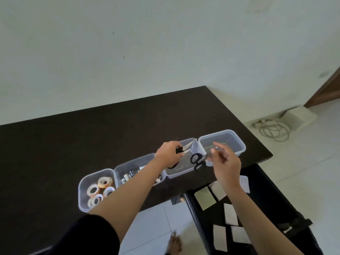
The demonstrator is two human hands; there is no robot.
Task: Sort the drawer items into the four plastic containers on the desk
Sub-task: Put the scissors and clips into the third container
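Observation:
Four clear plastic containers stand in a row on the dark desk (92,137). The leftmost (82,183) holds several tape rolls (104,182). The second (128,166) holds batteries and small items. Over the third container (181,174), my left hand (168,153) grips a black-handled pair of scissors (184,149), blades pointing right. My right hand (225,162) pinches the blade end of a second pair of scissors (198,162), whose black loops hang over the third container. The fourth container (239,144), at the far right, looks empty.
The open black drawer (261,181) sits below the desk at the right, with several pale rectangular pads (230,214) and a greenish card (205,198) in it. A coiled white cable (272,131) lies on the tiled floor. A bare foot (174,243) shows below.

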